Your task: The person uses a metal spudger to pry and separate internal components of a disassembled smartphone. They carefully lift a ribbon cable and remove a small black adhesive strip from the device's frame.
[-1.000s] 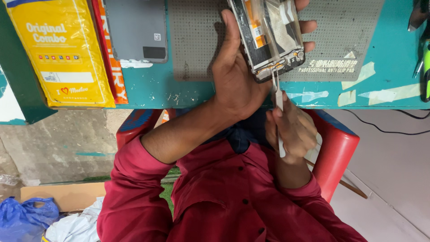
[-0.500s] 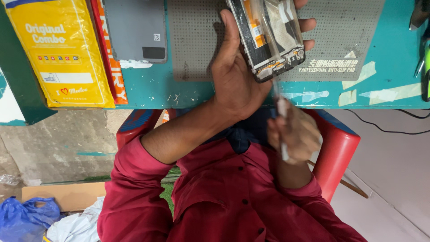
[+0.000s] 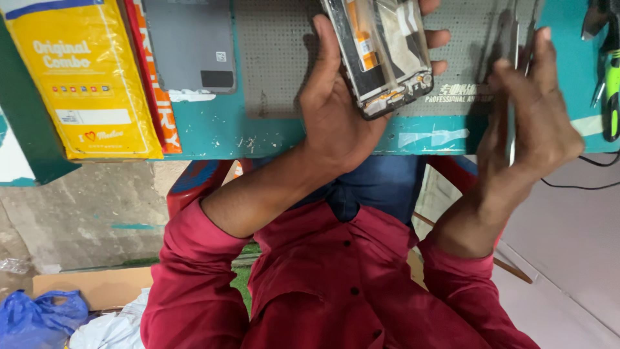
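A second ago the right hand (image 3: 536, 123) sat low against the person's red shirt (image 3: 336, 291), its thin metal tool (image 3: 511, 139) poking up at the bottom edge of the opened phone (image 3: 381, 55); now that hand has swung out and up to the phone's right, well apart from it, over the grey work mat (image 3: 278, 58). The left hand (image 3: 336, 116) has not shifted — it cradles the phone just as before.

That grip is a loose wrap: thumb up along the phone's left edge, fingertips (image 3: 438, 39) curling round the right edge, palm under the lower end. The phone lies across the fingers rather than deep in the palm, its open back (orange and silver parts showing) facing the camera.

The phone's long axis runs up the picture, tilted a little leftward at the top; its lower, connector end points down-right toward the mat's near edge, and its top runs out of the picture.

The right hand is closed lightly round the slim tool — fingers nearly straight, the shaft running almost parallel to the phone's long side, tip downward.

Left of the phone, on the teal bench (image 3: 245, 139), lie a grey phone back cover (image 3: 187, 45) and a yellow box (image 3: 84, 77); far right of the phone, a green-handled tool (image 3: 611, 90).
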